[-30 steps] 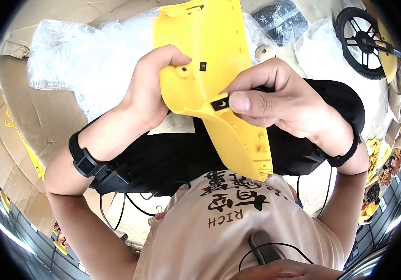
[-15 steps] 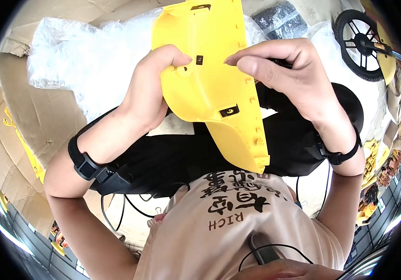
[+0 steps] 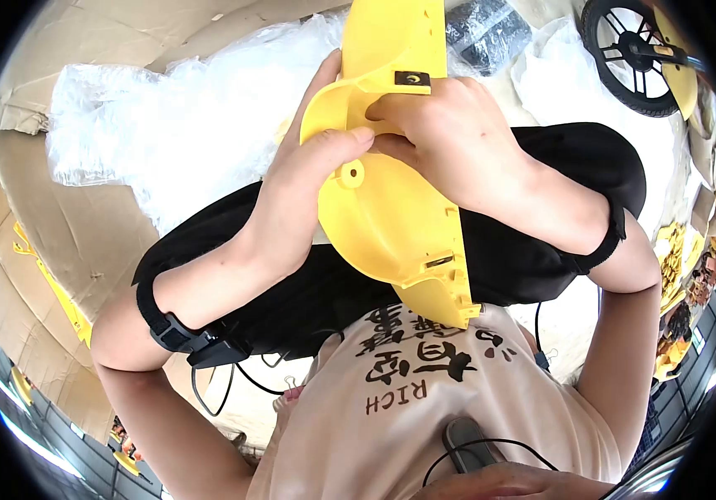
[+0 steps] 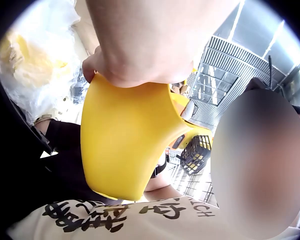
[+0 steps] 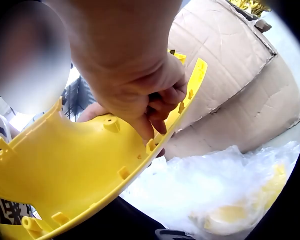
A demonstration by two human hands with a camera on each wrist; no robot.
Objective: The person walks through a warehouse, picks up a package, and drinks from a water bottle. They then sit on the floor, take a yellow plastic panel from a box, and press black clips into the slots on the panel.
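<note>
A curved yellow plastic panel (image 3: 383,221) is held up over the lap, its inner side with tabs and a round screw boss facing the head camera. My left hand (image 3: 295,179) grips its left edge, thumb laid over the inner face. In the left wrist view the panel's smooth outer side (image 4: 127,135) shows below that hand. My right hand (image 3: 466,137) pinches the panel's wall near the middle, its fingertips partly hidden by the plastic. One black clip (image 3: 412,79) sits on a tab just above the right hand; another black clip (image 3: 439,261) sits low near the right edge.
Clear plastic wrap (image 3: 183,117) lies beyond the left hand, with cardboard (image 3: 66,183) at the left. At the upper right are a plastic-wrapped dark bundle (image 3: 487,37) and a black spoked wheel (image 3: 629,54). A black basket (image 4: 195,154) appears in the left wrist view.
The panel has tilted and shifted, its lower clip moving down and right. The right hand, held apart from the clips half a second ago, has come onto the panel's middle. The left hand keeps its grip.
</note>
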